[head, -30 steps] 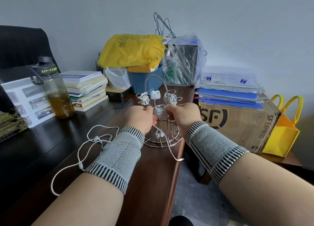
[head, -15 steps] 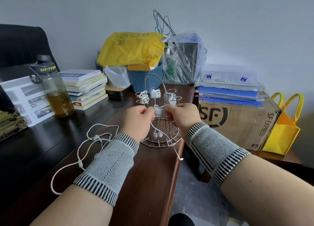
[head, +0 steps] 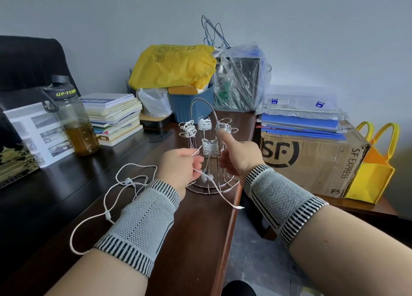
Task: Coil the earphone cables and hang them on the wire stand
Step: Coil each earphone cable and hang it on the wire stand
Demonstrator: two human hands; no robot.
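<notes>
Pinching: left hand [head: 178,168] grips earphone cable [head: 196,152] just left of wire stand [head: 209,162].
Right hand [head: 239,155]: beside coil [head: 209,147], thumb raised; grasp unclear.

four coiled earphones [head: 209,146], one loose earphone cable [head: 116,184], one wire stand [head: 211,185]

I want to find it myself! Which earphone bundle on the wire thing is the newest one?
Find the silver wire stand on the brown desk. Three coils hang high; this coil sits lower, between both hands, with its tail trailing off the desk's edge.
</notes>
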